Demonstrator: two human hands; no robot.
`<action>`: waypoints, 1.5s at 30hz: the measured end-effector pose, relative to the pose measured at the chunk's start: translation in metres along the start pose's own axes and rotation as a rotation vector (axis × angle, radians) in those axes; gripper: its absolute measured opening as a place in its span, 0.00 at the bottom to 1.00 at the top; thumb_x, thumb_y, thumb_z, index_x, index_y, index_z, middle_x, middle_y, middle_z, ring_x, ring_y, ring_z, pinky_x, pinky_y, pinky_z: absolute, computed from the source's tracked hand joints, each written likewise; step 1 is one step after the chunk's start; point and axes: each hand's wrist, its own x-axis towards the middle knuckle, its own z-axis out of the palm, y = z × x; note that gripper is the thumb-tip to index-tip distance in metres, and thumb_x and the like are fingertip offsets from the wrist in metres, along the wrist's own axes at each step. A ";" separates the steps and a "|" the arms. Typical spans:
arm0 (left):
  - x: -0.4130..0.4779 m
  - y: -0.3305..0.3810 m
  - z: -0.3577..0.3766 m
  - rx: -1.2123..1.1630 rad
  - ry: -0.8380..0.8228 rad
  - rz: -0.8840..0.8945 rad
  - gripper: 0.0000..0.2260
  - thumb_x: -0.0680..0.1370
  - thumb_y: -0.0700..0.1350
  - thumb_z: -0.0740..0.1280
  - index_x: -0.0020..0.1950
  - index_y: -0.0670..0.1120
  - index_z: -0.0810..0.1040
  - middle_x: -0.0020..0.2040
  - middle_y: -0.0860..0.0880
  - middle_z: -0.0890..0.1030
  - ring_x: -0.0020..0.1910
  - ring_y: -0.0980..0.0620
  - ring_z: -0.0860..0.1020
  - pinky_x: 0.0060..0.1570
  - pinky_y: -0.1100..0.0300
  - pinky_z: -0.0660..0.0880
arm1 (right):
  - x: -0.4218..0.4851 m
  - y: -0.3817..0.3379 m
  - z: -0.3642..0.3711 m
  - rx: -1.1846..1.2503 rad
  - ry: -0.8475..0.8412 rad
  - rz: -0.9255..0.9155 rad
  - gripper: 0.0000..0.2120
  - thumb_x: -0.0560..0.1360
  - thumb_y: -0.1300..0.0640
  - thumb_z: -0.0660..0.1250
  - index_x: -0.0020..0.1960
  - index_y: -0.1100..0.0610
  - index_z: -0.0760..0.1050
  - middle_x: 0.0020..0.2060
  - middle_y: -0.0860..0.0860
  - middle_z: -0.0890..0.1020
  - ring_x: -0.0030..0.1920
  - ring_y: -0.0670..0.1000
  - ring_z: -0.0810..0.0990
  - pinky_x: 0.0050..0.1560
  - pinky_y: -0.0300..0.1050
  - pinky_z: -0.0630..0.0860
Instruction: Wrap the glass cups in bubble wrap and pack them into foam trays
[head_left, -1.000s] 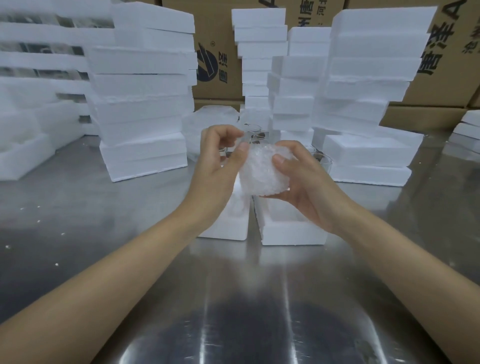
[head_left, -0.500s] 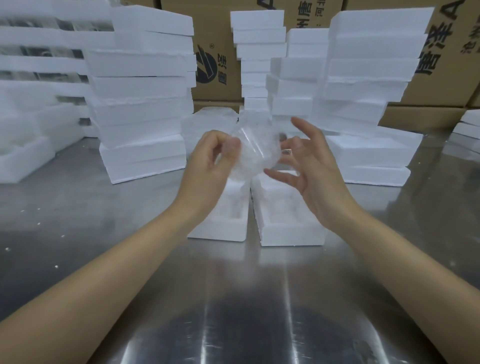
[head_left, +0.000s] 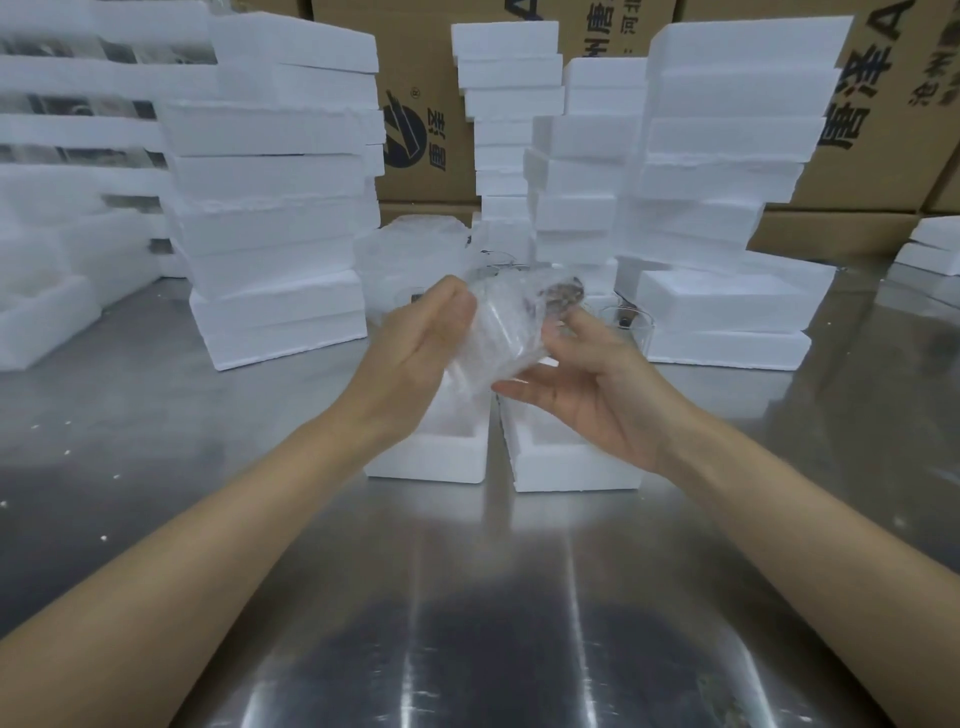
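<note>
Bubble wrap already covers the glass cup (head_left: 511, 330) I have up in front of me, so by my reading the wrapping of this one is close to finished and the packing has yet to happen. Two foam trays (head_left: 566, 465) sit side by side on the steel table (head_left: 467, 597) right below my hands, and the parts of their cavities I can see look unfilled (my hands hide a good share of them, so I won't swear to it). More bare glass cups (head_left: 626, 319) wait just behind, near a heap of bubble wrap (head_left: 410, 249), which tells me plenty of the job is left. Tall stacks of foam (head_left: 275, 182) and cardboard boxes (head_left: 872, 104) fill the back of the table. The wrapped cup hangs between my two hands, above the gap where the trays meet. My left hand (head_left: 415, 353) is against its left side with the fingers bent round it, though the blur keeps me from seeing how firmly they close. My right hand (head_left: 592, 384) lies under and to the right of the bundle, palm up, fingers mostly straight, fingertips touching the wrap's lower edge in a cradle more than a clasp. I judge the next move is tucking the loose wrap and lowering the bundle into a tray.
</note>
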 end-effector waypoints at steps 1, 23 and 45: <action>0.000 0.001 -0.001 0.054 -0.004 0.015 0.18 0.77 0.63 0.56 0.37 0.50 0.68 0.32 0.52 0.67 0.31 0.54 0.66 0.34 0.60 0.63 | -0.001 0.001 0.000 -0.007 -0.003 0.014 0.20 0.77 0.63 0.61 0.69 0.60 0.67 0.60 0.58 0.78 0.57 0.59 0.80 0.52 0.52 0.80; -0.004 0.009 0.006 0.213 -0.049 0.029 0.11 0.76 0.51 0.65 0.53 0.58 0.64 0.42 0.52 0.83 0.46 0.62 0.78 0.41 0.71 0.70 | -0.002 0.001 0.006 -0.135 -0.010 -0.078 0.20 0.76 0.62 0.64 0.66 0.65 0.68 0.59 0.63 0.78 0.61 0.62 0.77 0.57 0.58 0.77; -0.007 0.014 0.013 0.250 -0.017 -0.028 0.21 0.81 0.54 0.59 0.74 0.53 0.63 0.55 0.56 0.79 0.56 0.69 0.72 0.71 0.50 0.61 | 0.001 0.009 0.002 -0.224 0.160 -0.042 0.17 0.79 0.60 0.61 0.67 0.63 0.70 0.61 0.57 0.80 0.61 0.58 0.79 0.56 0.61 0.78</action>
